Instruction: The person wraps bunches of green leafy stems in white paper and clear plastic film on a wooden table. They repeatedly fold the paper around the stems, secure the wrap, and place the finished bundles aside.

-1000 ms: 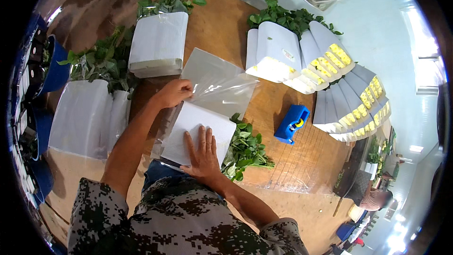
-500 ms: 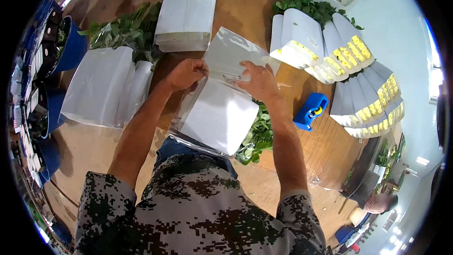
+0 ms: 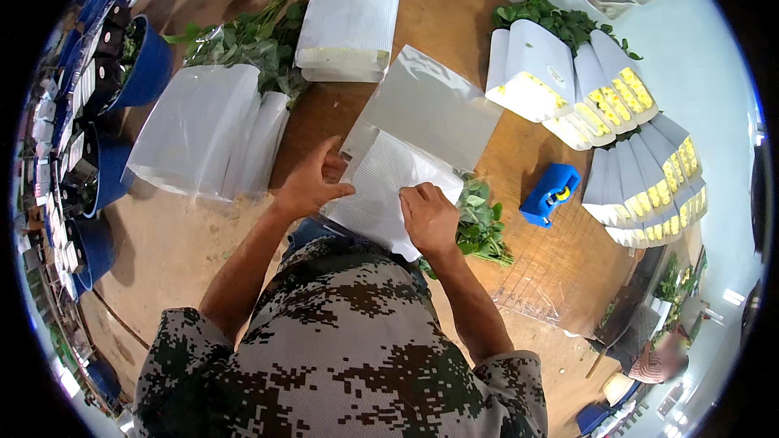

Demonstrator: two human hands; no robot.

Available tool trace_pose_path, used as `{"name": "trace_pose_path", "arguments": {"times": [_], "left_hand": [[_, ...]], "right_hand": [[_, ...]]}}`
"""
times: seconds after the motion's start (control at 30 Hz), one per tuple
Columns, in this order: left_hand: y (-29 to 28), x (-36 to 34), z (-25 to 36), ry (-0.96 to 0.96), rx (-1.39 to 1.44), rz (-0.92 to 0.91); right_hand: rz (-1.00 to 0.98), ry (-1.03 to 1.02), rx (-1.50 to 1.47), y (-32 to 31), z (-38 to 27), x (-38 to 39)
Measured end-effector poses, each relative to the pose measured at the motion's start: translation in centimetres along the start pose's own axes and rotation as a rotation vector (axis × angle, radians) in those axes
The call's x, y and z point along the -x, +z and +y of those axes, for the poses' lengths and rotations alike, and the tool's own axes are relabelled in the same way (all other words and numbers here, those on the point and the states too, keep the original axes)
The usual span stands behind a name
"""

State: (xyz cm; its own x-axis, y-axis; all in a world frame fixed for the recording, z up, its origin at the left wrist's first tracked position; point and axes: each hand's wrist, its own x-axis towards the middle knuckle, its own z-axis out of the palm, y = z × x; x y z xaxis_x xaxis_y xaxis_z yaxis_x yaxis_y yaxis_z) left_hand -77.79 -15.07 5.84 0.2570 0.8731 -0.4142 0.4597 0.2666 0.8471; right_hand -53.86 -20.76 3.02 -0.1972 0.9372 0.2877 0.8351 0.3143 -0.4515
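Observation:
In front of me lies a bunch wrapped in white corrugated board (image 3: pixel 381 182), its green leaves (image 3: pixel 480 227) sticking out to the right. A clear plastic sheet (image 3: pixel 442 97) spreads flat beyond the board and runs up to it. My left hand (image 3: pixel 311 182) is at the wrap's left edge, thumb and fingers apart, holding nothing I can see. My right hand (image 3: pixel 430 215) rests over the wrap's right part, fingers curled and pinched against its surface. Whatever is between those fingertips is hidden. To the right stands a blue tape dispenser (image 3: pixel 550 195) with a yellow core.
More wrapped bunches (image 3: pixel 345 28) with leaves lie at the back and a clear-sleeved one (image 3: pixel 199 126) at left. Wraps with yellow flower heads (image 3: pixel 641 182) are stacked at right. Blue buckets (image 3: pixel 146 65) line the far left. Another person (image 3: pixel 649 365) is at the far right.
Both hands have come back toward me from the far edge of the wrap, off the clear sheet. The left hand has spread its fingers; the sheet now lies flat. The view has shifted slightly.

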Motion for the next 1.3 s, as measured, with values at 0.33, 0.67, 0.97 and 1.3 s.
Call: {"name": "trace_pose_path", "arguments": {"times": [0.33, 0.67, 0.97, 1.3], "left_hand": [[0.2, -1.7, -2.0, -0.106, 0.152, -0.117], [2.1, -2.7, -0.4, -0.269, -0.052, 0.084], [2.5, -3.3, -1.8, -0.048, -0.21, 0.142], [2.5, -3.3, -2.1, -0.071, -0.129, 0.1]], "right_hand": [[-0.125, -0.102, 0.054, 1.3, 0.6, 0.3], [-0.167, -0.117, 0.097, 1.2, 0.6, 0.2], [0.037, 0.04, 0.145, -3.0, 4.8, 1.7], [0.007, 0.117, 0.008, -4.7, 5.4, 9.5]]}}
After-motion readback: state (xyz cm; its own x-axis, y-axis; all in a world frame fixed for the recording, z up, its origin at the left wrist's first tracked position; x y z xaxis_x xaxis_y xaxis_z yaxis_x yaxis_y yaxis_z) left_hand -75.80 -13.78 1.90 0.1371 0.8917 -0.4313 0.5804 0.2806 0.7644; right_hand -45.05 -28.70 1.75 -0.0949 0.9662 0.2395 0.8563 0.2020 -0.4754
